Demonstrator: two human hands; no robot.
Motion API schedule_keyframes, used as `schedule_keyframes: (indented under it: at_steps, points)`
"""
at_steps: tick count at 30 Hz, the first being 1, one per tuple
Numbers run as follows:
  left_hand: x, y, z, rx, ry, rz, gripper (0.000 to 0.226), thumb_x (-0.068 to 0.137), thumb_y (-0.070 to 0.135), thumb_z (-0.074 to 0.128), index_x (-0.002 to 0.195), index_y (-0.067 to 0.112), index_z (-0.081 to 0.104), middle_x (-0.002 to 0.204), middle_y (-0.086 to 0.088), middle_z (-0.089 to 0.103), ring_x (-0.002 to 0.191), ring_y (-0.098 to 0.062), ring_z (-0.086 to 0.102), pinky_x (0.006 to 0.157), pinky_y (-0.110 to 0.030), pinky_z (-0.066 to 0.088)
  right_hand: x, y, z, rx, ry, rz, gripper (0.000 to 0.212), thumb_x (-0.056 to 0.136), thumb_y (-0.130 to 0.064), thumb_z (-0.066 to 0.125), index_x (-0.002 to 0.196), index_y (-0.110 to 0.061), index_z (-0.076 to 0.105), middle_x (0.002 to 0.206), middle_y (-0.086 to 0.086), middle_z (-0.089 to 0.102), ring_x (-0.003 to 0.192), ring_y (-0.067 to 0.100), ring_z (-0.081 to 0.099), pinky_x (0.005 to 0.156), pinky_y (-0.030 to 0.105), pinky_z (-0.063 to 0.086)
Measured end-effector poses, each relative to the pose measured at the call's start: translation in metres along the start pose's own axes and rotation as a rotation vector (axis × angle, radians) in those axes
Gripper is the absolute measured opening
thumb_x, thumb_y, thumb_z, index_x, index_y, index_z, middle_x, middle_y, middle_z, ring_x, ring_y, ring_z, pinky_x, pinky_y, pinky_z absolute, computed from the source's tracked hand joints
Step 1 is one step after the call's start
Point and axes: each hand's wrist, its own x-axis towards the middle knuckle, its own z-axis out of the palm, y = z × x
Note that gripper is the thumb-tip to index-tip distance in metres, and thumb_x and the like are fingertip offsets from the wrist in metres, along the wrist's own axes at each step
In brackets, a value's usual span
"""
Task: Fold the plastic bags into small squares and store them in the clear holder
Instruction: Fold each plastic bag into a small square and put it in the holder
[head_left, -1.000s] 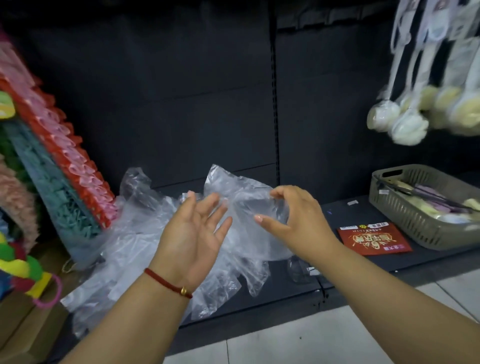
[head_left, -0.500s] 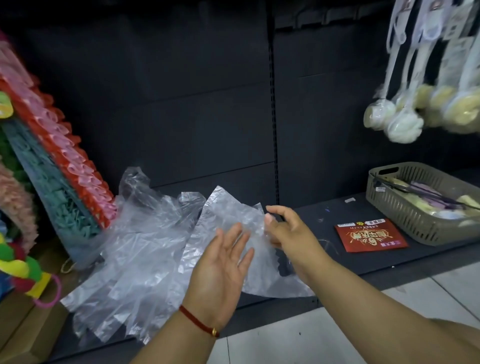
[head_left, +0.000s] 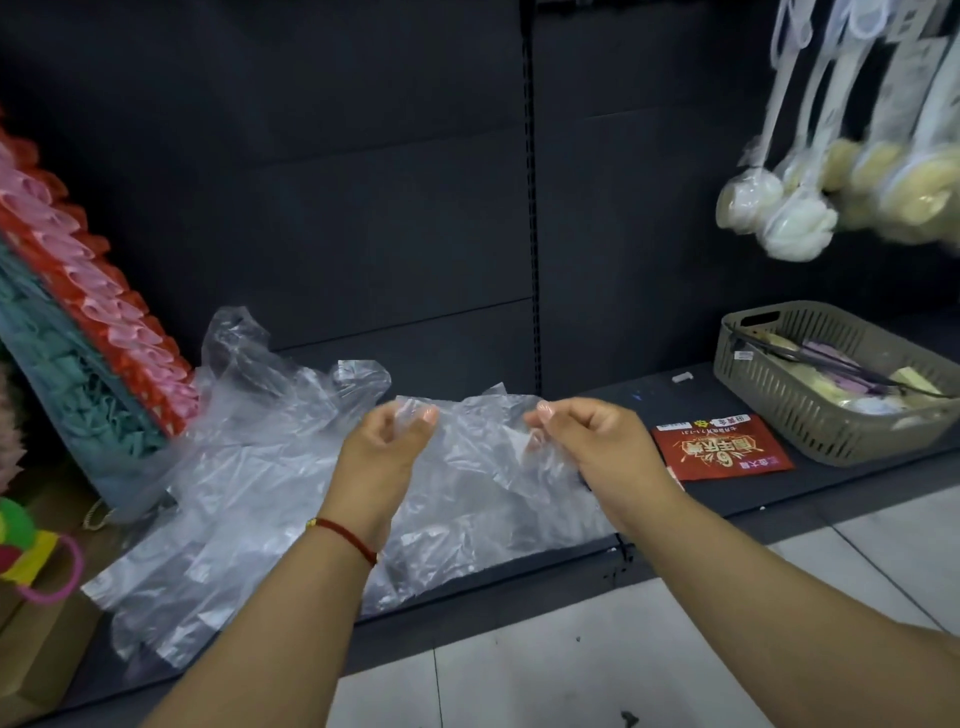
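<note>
A clear plastic bag (head_left: 483, 467) is spread between both hands over the dark shelf (head_left: 727, 499). My left hand (head_left: 387, 452) pinches its top left corner. My right hand (head_left: 587, 441) pinches its top right edge. The bag hangs down from the two pinches onto the shelf front. A loose pile of more clear plastic bags (head_left: 223, 493) lies crumpled on the shelf to the left, behind and under my left forearm. No clear holder shows in this view.
A red packet (head_left: 719, 449) lies on the shelf right of my right hand. A grey slotted basket (head_left: 810, 415) with items stands at the far right. Stacked coloured goods (head_left: 88, 353) lean at the left. Bath sponges (head_left: 789, 213) hang at the upper right.
The bag came down from chest height to the shelf. My left hand, open a second ago, has closed on the bag's left corner, and both hands have pulled the bag wide.
</note>
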Motion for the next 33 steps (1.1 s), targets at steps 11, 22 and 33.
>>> schedule_keyframes:
  at_steps: [11, 22, 33]
  points:
    - [0.012, -0.007, -0.023, -0.115, 0.092, 0.105, 0.031, 0.1, 0.027, 0.054, 0.074, 0.014, 0.063, 0.065, -0.002, 0.055, 0.063, -0.019, 0.049, 0.069, -0.036, 0.045, 0.008, 0.001, -0.026, 0.13, -0.248, 0.082, 0.042, 0.077, -0.046, 0.061, 0.108, -0.02, 0.071, 0.078, 0.006, 0.063, 0.07, 0.027, 0.057, 0.066, 0.03, 0.053]
    - [0.016, -0.012, -0.051, -0.207, 0.105, 0.097, 0.03, 0.102, 0.021, 0.05, 0.074, 0.013, 0.058, 0.066, -0.002, 0.052, 0.053, -0.011, 0.052, 0.069, -0.036, 0.045, 0.008, 0.002, -0.042, -0.266, -0.586, 0.108, 0.032, 0.081, -0.04, 0.072, 0.105, -0.019, 0.067, 0.078, 0.01, 0.07, 0.071, 0.013, 0.065, 0.089, 0.032, 0.048]
    - [0.01, -0.014, -0.066, 0.089, 0.272, 0.189, 0.029, 0.103, 0.021, 0.045, 0.081, 0.015, 0.062, 0.061, -0.008, 0.05, 0.042, -0.004, 0.046, 0.047, -0.017, 0.043, 0.031, 0.008, -0.058, 0.11, -0.132, -0.103, 0.01, 0.086, 0.0, 0.064, 0.089, -0.01, 0.065, 0.056, -0.001, 0.058, 0.051, 0.008, 0.052, 0.056, 0.016, 0.046]
